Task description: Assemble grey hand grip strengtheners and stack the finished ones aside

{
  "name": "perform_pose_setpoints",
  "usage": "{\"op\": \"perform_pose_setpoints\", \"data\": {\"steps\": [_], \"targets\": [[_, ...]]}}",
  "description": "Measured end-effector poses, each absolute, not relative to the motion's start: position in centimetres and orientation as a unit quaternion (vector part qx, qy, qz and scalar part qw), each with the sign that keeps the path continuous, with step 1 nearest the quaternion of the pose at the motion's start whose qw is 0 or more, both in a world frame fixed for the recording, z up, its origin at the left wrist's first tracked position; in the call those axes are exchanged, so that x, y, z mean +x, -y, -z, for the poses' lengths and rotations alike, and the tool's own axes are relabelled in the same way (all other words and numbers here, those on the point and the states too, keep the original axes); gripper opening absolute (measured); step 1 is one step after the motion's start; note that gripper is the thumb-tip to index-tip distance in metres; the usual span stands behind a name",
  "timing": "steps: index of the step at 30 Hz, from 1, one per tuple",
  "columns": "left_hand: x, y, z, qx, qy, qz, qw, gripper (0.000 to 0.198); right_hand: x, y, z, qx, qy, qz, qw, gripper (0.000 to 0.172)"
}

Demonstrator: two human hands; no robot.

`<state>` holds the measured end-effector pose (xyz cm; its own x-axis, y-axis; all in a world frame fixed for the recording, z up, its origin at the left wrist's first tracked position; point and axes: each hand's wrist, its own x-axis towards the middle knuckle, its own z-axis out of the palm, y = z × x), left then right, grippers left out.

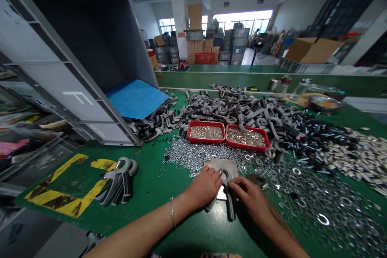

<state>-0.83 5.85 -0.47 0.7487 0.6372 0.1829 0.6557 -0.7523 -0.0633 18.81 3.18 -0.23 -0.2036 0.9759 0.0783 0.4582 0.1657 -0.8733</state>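
In the head view, a grey-and-black hand tool with a curved, ring-like head and long handles lies over a small metal plate. My left hand has its fingers curled around the left side of the tool's head. Close against the right side of that head, my right hand is closed in a pinch; what is between its fingertips is hidden. Another dark curved part lies just behind the right hand. Loose small metal rings surround the plate's far side.
Two red trays of small metal pieces stand beyond the plate. Behind them is a heap of similar grey tools. Black parts, pale cylinders and washers spread rightward. Several stacked tools and a grey crate are left.
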Motion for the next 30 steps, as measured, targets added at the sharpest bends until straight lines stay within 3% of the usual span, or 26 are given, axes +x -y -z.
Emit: {"op": "perform_pose_setpoints", "data": {"steps": [8, 16, 30], "targets": [[-1.2, -6.0, 0.6, -0.928, 0.357, 0.101, -0.019, 0.026, 17.3, -3.7, 2.8, -0.486, 0.795, -0.187, 0.311, 0.029], [-5.0, -6.5, 0.8, -0.846, 0.458, 0.223, -0.158, 0.018, 17.3, -4.3, 3.6, -0.476, 0.837, -0.058, 0.264, 0.027], [-9.4, -15.7, -3.2, -0.815, 0.524, 0.239, -0.07, 0.018, 17.6, -3.4, 1.9, -0.411, 0.89, -0.003, 0.198, 0.028]]}}
